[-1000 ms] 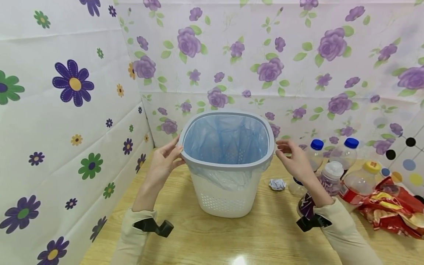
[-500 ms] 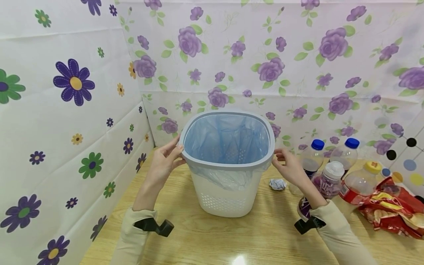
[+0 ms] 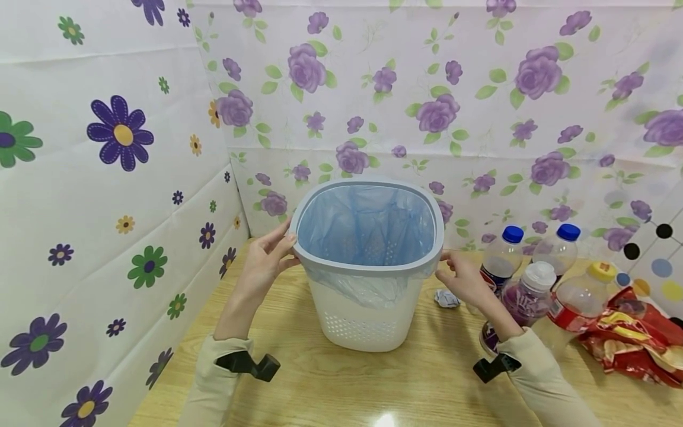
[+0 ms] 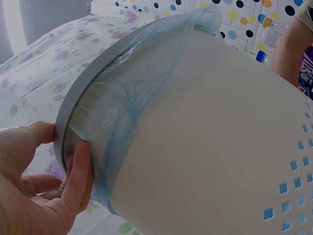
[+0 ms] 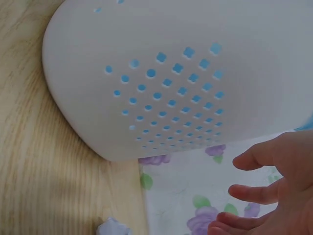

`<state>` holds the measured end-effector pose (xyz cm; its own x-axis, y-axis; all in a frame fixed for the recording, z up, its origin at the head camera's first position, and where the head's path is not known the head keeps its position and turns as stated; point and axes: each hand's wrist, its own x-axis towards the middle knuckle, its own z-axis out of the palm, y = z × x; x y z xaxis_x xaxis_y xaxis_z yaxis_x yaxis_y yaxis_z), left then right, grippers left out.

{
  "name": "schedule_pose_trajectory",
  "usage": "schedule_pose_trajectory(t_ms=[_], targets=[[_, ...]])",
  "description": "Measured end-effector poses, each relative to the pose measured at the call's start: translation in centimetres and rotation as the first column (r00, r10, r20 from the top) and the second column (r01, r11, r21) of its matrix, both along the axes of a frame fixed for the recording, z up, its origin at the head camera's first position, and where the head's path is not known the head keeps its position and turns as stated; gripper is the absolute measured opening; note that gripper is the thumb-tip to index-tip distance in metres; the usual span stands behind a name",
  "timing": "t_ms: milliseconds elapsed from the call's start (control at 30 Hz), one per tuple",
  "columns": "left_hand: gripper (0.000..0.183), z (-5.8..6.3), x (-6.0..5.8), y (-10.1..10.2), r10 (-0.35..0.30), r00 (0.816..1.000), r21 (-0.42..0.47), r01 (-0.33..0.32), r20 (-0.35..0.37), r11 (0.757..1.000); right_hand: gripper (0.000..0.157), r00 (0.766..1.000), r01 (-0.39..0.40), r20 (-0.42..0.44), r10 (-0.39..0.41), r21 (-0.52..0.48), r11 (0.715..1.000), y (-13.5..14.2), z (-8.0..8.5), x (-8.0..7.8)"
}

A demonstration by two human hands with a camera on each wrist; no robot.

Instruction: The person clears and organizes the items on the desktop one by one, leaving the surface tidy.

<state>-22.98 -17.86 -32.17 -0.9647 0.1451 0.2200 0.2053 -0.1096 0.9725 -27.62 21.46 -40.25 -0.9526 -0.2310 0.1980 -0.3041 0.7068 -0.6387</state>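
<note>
A white plastic trash can point(image 3: 368, 323) with small cut-out holes stands upright on the wooden table. Its grey rim ring point(image 3: 368, 270) clamps a translucent blue trash bag point(image 3: 341, 237), which lines the inside and hangs over outside in a crumpled skirt. My left hand point(image 3: 264, 261) grips the rim's left side; the left wrist view has the thumb on the ring and fingertips beneath it against the bag. My right hand point(image 3: 463, 279) is at the rim's right side, its fingers spread and loosely bent around nothing in the right wrist view point(image 5: 274, 191). Whether a fingertip touches the rim is unclear.
Right of the can lies a crumpled paper ball point(image 3: 447, 298). Beyond my right forearm stand several clear plastic bottles, one purple-labelled with a white cap point(image 3: 536, 279), one yellow-capped point(image 3: 600, 273). A red snack bag point(image 3: 640, 341) lies far right. Flowered sheets point(image 3: 373, 118) wall the back and left.
My right hand has moved left and slightly down, from apart from the rim to right beside it. My left hand has kept its grip, and the trash can has stayed in place.
</note>
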Motion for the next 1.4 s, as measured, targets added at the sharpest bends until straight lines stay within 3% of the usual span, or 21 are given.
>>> schedule_pose_trajectory(t_ms=[100, 400, 667, 900, 1400], targets=[[0.057, 0.0, 0.0, 0.0, -0.009, 1.0, 0.0, 0.009, -0.008, 1.0, 0.041, 1.0, 0.0, 0.02, -0.001, 0.052, 0.999, 0.0, -0.3, 0.0], [0.056, 0.0, -0.1, 0.1, -0.01, 1.0, 0.002, 0.01, -0.009, 1.0, 0.054, 0.978, -0.005, 0.204, -0.033, 0.187, 0.982, 0.0, -2.2, -0.2], [0.055, 0.1, -0.1, 0.1, -0.003, 1.0, -0.007, 0.003, -0.008, 1.0, 0.053, 0.975, -0.056, 0.222, -0.003, 0.258, 0.965, 0.1, -2.9, -0.2], [0.055, 0.1, -0.2, 0.0, -0.01, 1.0, -0.036, 0.009, -0.014, 0.999, 0.049, 0.959, -0.065, 0.281, -0.024, 0.303, 0.951, 0.1, -3.5, -0.3], [0.057, 0.9, -0.1, -0.5, -0.013, 0.999, -0.113, 0.008, -0.046, 0.994, 0.046, 0.963, -0.148, 0.263, 0.057, 0.341, 0.928, 0.3, -4.9, -0.3]])
